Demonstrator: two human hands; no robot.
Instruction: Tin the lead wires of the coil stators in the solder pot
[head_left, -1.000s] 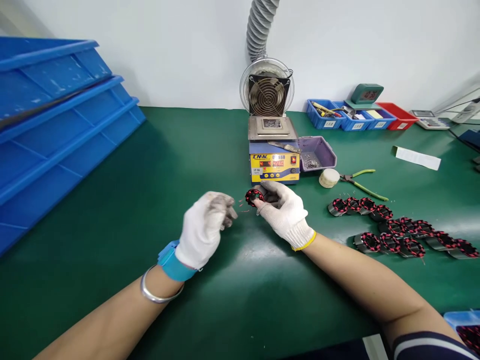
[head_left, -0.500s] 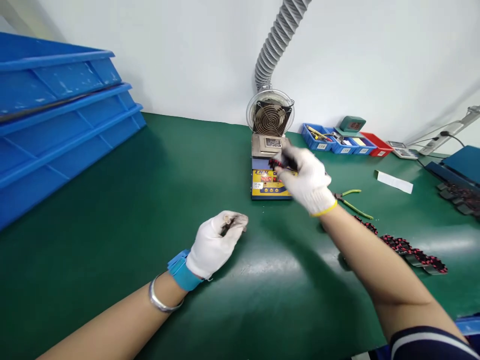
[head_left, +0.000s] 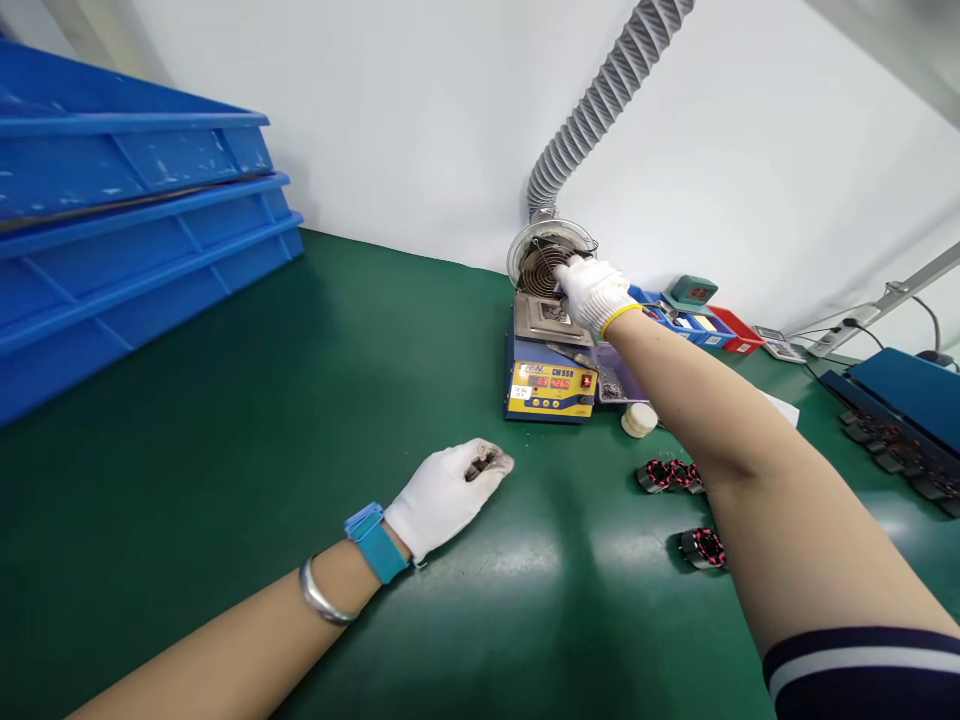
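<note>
My left hand point(head_left: 446, 500), in a white glove with dirty fingertips, is closed just above the green bench. Whatever its fingers hold is too hidden to name. In front of it stands a solder pot point(head_left: 555, 385) with a yellow front panel and red digits. My right hand point(head_left: 595, 290), also gloved, reaches over the pot's metal top point(head_left: 536, 318), close to the round fan grille point(head_left: 538, 272). Its fingers look curled together, and what lies in them is hidden. Black-and-red wound stators point(head_left: 654, 477) stand on the bench beside my right forearm, with another stator point(head_left: 703, 548) nearer me.
Large blue crates point(head_left: 135, 240) are stacked at left. A grey duct point(head_left: 600, 110) rises behind the fan. Right of the pot are a purple tray point(head_left: 626, 378) and a round pale container point(head_left: 639, 420). Small bins, including a red bin point(head_left: 739, 328), line the wall.
My right hand has moved from before the pot's panel to above its top by the fan. The black-and-red stator seen in it before is now out of sight. My left hand stays closed.
</note>
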